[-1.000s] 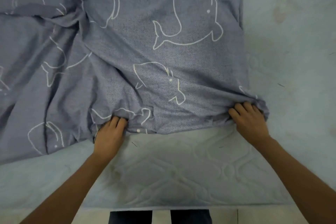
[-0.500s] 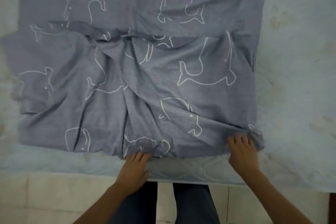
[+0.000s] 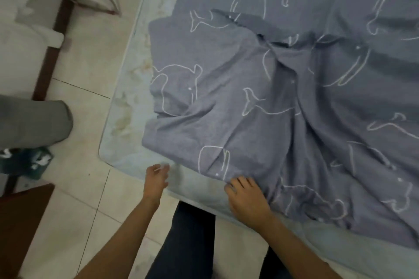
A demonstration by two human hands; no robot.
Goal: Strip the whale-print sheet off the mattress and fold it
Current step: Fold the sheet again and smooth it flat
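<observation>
Two hands: left hand (image 3: 156, 180), grip slack and empty; right hand (image 3: 247, 198), grip unclenched, touching the whale-print sheet (image 3: 249, 120).

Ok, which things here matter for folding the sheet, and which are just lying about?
For the job: whale-print sheet; mattress; left hand; right hand.
Lying about: grey cloth; teal patterned thing; wooden frame; tiled floor.

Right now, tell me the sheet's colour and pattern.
Grey-blue sheet with white whale outlines; head view.
</observation>
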